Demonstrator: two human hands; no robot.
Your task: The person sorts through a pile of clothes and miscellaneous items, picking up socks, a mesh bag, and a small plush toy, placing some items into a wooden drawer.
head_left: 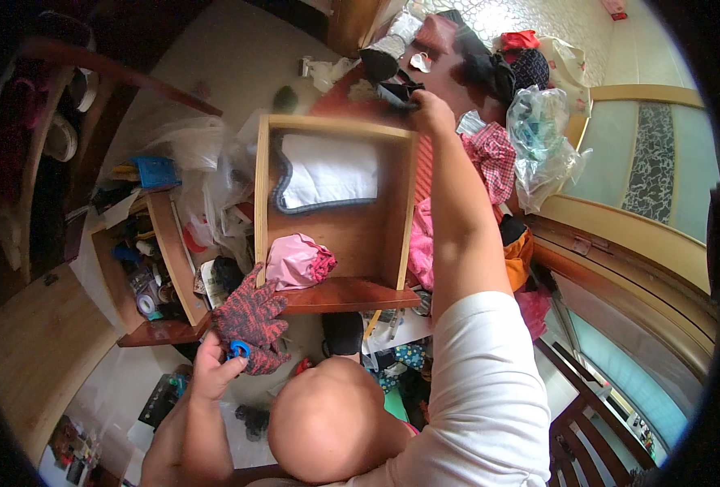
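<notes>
My left hand [214, 367] pinches a red-and-black knitted glove [250, 321] by its blue cuff, and the glove's fingers spread over the front left corner of a wooden drawer [340, 299]. Inside that drawer lie a white cloth with dark trim [327, 172] and, near its front, a pink cloth bundle [297, 261]. My right arm stretches past the drawer's right side. At the far end, my right hand [431, 114] is closed at the edge of a small black piece [399, 93] that looks like cloth; its exact kind is unclear.
Another drawer [177, 243] with tools and tape stands at the left. Crumpled clear plastic [238, 174] lies between the drawers. At the right are a red checked cloth [490, 158], a plastic bag [538, 134] and an orange cloth [518, 247]. A slatted wooden chair [583, 438] stands near right.
</notes>
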